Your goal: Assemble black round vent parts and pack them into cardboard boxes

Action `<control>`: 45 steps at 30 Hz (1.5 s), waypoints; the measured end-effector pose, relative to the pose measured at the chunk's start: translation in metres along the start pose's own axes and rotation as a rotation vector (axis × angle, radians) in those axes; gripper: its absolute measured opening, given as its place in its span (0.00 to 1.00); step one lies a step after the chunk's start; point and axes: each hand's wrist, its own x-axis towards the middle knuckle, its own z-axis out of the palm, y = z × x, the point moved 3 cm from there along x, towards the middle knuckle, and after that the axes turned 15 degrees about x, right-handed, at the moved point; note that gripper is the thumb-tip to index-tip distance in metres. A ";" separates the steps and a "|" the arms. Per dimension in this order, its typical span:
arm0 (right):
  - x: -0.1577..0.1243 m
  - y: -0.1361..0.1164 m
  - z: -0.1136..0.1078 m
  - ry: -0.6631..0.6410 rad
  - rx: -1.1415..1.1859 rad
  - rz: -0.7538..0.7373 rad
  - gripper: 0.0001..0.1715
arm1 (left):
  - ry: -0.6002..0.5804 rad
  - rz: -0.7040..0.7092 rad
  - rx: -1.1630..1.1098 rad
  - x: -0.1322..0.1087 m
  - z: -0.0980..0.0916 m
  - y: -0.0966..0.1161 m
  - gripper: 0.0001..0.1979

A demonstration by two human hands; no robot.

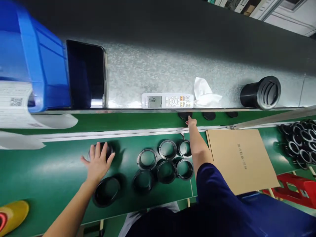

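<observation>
My left hand lies flat with fingers spread on top of a black round part on the green work surface. Just below it sits a black ring-shaped part. Several more black rings lie in a cluster in the middle. My right hand reaches far forward to the green belt, its fingers at a black disc; how the fingers sit is hard to see. Two more black discs lie on the belt to the right.
A blue bin, a dark tablet, a white remote, a crumpled tissue and a black cylinder rest on the metal shelf. A cardboard sheet lies right; a pile of black rings far right; red stool below.
</observation>
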 end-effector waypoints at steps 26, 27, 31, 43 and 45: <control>-0.433 0.081 0.072 -1.410 -0.323 -0.959 0.29 | -0.080 -0.811 -2.273 -0.165 -0.078 0.041 0.25; -0.437 0.087 0.074 -1.427 -0.322 -0.899 0.31 | -0.071 -0.804 -2.255 -0.169 -0.076 0.039 0.24; -0.450 0.102 0.080 -1.516 -0.325 -0.610 0.43 | -0.059 -0.764 -2.191 -0.185 -0.071 0.030 0.26; -0.495 0.117 0.056 -1.727 -0.435 -0.972 0.37 | -0.025 -0.912 -2.287 -0.219 -0.060 0.008 0.33; -0.503 0.136 0.045 -1.822 -0.554 -1.071 0.45 | -0.044 -0.990 -2.271 -0.232 -0.049 0.010 0.31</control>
